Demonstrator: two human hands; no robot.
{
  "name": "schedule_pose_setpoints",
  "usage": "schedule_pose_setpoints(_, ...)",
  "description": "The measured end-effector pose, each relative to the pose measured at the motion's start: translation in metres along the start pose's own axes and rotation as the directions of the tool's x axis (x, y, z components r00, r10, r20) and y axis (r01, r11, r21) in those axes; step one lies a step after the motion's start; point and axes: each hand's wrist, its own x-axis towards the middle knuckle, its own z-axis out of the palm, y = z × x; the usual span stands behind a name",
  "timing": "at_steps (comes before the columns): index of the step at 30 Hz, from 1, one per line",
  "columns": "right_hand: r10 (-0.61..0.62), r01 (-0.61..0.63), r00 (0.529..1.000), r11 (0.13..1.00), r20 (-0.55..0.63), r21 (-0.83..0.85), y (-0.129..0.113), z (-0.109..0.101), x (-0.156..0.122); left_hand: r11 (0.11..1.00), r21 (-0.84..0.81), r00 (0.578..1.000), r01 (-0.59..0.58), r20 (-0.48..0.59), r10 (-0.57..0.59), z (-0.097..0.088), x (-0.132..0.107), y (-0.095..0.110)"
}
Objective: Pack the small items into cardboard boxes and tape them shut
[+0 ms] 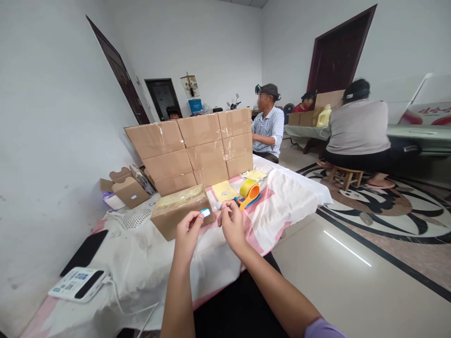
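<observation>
My left hand [188,231] is raised over the table and pinches a small white and blue label [205,212] between thumb and fingers. My right hand [230,220] is closed in a pinch just to the right of it; what it holds is too small to make out. Right behind both hands lies a taped cardboard box [179,211] on the white and pink cloth [282,202]. An orange tape dispenser [248,192] with a yellowish roll lies beyond my right hand.
A wall of stacked cardboard boxes [197,150] stands at the back of the table. An open small box [127,188] sits at left, a white device [78,283] and a black phone [84,252] nearer me. Other people [355,126] sit at tables behind.
</observation>
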Motion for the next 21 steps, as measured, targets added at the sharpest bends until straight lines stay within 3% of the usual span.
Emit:
schedule_pose_setpoints(4,0.081,-0.071,0.995,0.986,-0.062,0.152,-0.001,-0.009,0.01,0.998,0.057,0.999,0.039,0.015,-0.04,0.006,0.004,-0.015)
schedule_pose_setpoints(8,0.093,-0.054,0.979,0.976,-0.179,0.212,0.008,-0.028,0.02,0.981,0.163,0.989,0.101,0.088,-0.116,0.051,0.027,-0.042)
schedule_pose_setpoints(12,0.086,-0.038,0.964,0.981,-0.252,0.191,0.02,-0.054,0.022,0.922,0.353,0.958,0.16,0.171,-0.232,0.115,0.082,-0.065)
schedule_pose_setpoints(15,0.087,-0.05,0.958,0.988,-0.273,0.143,0.03,-0.068,0.014,0.842,0.506,0.925,0.189,0.197,-0.326,0.15,0.135,-0.071)
schedule_pose_setpoints(18,0.122,-0.085,0.959,0.985,-0.256,0.15,0.038,-0.073,0.006,0.747,0.634,0.897,0.2,0.188,-0.4,0.166,0.176,-0.069)
schedule_pose_setpoints(21,0.171,-0.12,0.959,0.968,-0.225,0.221,0.038,-0.072,0.005,0.675,0.713,0.888,0.192,0.166,-0.428,0.17,0.196,-0.065)
